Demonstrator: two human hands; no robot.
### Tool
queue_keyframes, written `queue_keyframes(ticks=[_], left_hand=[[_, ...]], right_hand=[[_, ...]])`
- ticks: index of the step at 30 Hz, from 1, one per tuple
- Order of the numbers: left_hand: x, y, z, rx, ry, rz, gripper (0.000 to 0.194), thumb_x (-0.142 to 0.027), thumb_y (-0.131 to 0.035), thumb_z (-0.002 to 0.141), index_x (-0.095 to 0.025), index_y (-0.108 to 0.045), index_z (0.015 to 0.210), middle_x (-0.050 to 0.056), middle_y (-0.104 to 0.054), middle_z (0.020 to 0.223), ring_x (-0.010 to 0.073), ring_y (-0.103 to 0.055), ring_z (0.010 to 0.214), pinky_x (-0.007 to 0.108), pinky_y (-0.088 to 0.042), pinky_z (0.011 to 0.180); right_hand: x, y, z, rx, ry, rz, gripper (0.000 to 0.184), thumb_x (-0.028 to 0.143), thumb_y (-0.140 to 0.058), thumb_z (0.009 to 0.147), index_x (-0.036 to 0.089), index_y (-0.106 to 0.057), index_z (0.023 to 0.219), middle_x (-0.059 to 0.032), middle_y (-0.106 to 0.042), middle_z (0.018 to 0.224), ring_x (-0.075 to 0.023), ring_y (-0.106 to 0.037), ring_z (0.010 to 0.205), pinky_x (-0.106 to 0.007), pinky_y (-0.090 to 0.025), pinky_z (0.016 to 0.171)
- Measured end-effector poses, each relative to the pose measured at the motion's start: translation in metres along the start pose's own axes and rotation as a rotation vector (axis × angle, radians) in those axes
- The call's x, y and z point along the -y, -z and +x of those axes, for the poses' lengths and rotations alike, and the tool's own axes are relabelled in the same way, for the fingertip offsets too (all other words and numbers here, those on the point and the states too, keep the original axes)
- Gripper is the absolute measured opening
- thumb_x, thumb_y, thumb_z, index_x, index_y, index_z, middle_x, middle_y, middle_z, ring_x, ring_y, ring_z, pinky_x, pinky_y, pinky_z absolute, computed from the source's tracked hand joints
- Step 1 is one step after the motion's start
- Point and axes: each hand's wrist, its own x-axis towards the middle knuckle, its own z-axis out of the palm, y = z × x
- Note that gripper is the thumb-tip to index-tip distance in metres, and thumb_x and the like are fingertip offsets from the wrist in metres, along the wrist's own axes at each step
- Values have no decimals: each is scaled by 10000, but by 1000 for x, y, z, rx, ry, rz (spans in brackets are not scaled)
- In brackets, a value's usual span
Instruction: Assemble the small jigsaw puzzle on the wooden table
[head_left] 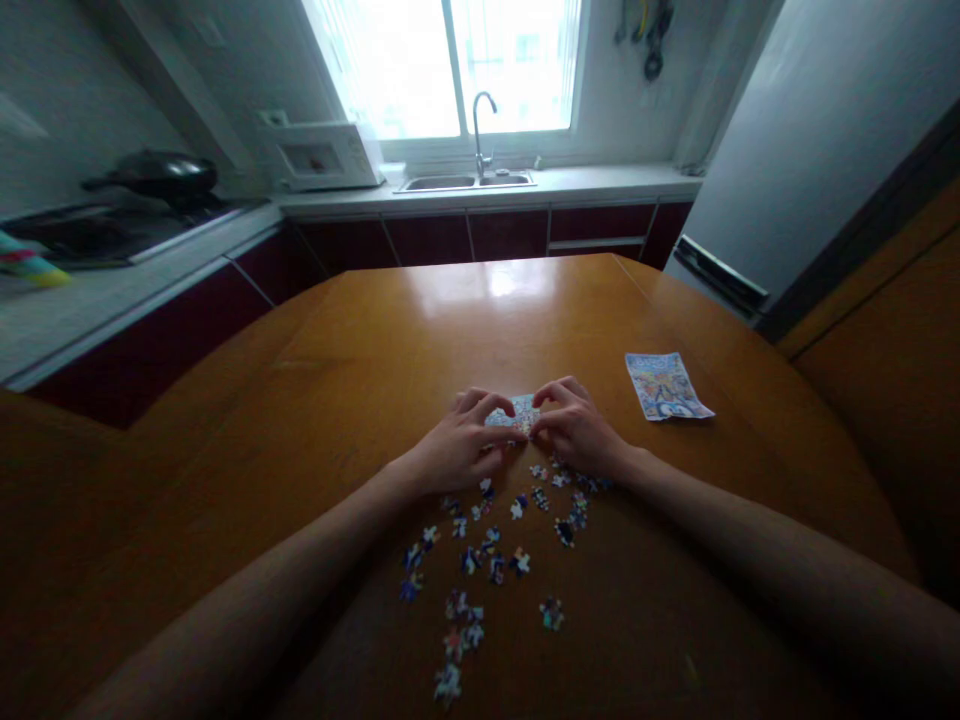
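Note:
A partly assembled jigsaw puzzle (524, 412) lies flat on the wooden table between both hands. My left hand (469, 435) curls round its left side, index finger at the upper edge and thumb side at the lower one. From the right, my right hand (574, 425) grips the puzzle's right edge with bent fingers, its thumb low near the corner. The fingers cover parts of the puzzle. Loose jigsaw pieces (520, 562) are scattered on the near side of the hands, several of them close under the right wrist.
A creased picture sheet (667, 387) lies on the wooden table (360, 350) to the right. Beyond the table are a sink (442, 183) with a faucet, a microwave (322, 157), and a stove with a black pan (161, 175). A fridge (817, 150) stands at right.

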Motion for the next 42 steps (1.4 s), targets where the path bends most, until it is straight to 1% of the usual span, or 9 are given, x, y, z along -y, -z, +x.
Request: queue_keyframes(ticks=[12,15,19,24,27,30,35,39,42], left_hand=[[-3,-7,0,-8,7,-21,348,-179,-554,923,-327,-637,1226,47,-533,1287,280,-402,1189,485,-394,1065],[-3,-6,1,-5,2,-15,338,-170,-558,923,-331,-638,1208,44,-535,1274,276,-405,1182,483,-402,1059],[-3,-6,2,-3,-15,-15,330,-151,-558,921,-317,-641,1194,46,-542,1250,274,-419,1163,479,-411,1043],[-3,-7,2,-13,-19,-11,287,-177,-564,938,-307,-651,1179,53,-549,1246,278,-419,1168,480,-402,1045],[-3,-8,2,-26,-22,-17,260,-189,-563,942,-297,-667,1155,58,-554,1237,280,-427,1165,481,-407,1037],[-4,-8,2,-42,-27,-14,229,-210,-574,945,-295,-677,1131,60,-561,1229,279,-436,1152,481,-415,1026],[-3,-8,2,-48,-32,-2,254,-193,-568,945,-303,-665,1153,58,-556,1246,276,-431,1165,478,-416,1032],[-2,-10,1,-43,-37,5,266,-196,-561,950,-312,-657,1169,56,-552,1256,274,-429,1167,485,-408,1041],[-1,-10,1,-37,-34,-2,250,-207,-560,953,-309,-661,1157,55,-552,1256,277,-425,1173,485,-406,1045]], right_hand=[[4,4,2,91,-16,-54,268,45,-607,839,254,-772,869,-60,-653,1078,-250,-482,1075,-423,-433,941],[13,18,6,161,20,-106,209,93,-625,857,238,-764,912,-76,-656,1077,-258,-496,1053,-424,-443,926],[38,50,10,214,67,-195,211,112,-600,892,230,-758,968,-88,-653,1079,-256,-511,1031,-409,-453,903],[67,73,-14,370,73,-172,115,189,-687,880,244,-755,954,-72,-656,1076,-237,-525,1015,-384,-465,881],[72,72,-37,468,90,-153,122,194,-693,884,256,-751,971,-66,-651,1115,-227,-531,1035,-381,-467,905],[73,69,-52,483,68,-176,159,192,-684,885,255,-743,1019,-73,-639,1149,-236,-530,1052,-396,-471,915],[76,63,-63,463,75,-192,180,144,-597,925,232,-741,987,-76,-657,1077,-224,-537,1009,-374,-475,894],[76,60,-72,418,31,-192,65,224,-656,907,209,-719,901,-82,-661,1020,-227,-533,967,-366,-478,839],[73,62,-77,383,7,-168,85,270,-661,910,203,-706,885,-84,-660,1011,-224,-527,952,-369,-477,827]])
